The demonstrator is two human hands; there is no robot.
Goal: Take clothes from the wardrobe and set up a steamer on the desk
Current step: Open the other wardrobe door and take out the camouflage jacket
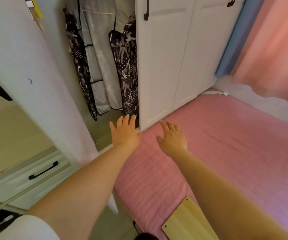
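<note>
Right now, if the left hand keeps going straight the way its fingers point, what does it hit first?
Most likely the dark patterned garment hanging inside the open wardrobe: the left hand, open and flat, points at its lower hem, just left of the closed door's edge. Depth is unclear from this single view.

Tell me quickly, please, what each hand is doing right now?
Left hand: open, fingers spread, holding nothing, near the open white wardrobe.
Right hand: open, empty, over the pink quilted bed cover.

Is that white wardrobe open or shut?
Partly open. The left white wardrobe door is swung out, showing dark patterned clothes hanging inside; the white panelled doors to the right are closed.
</note>
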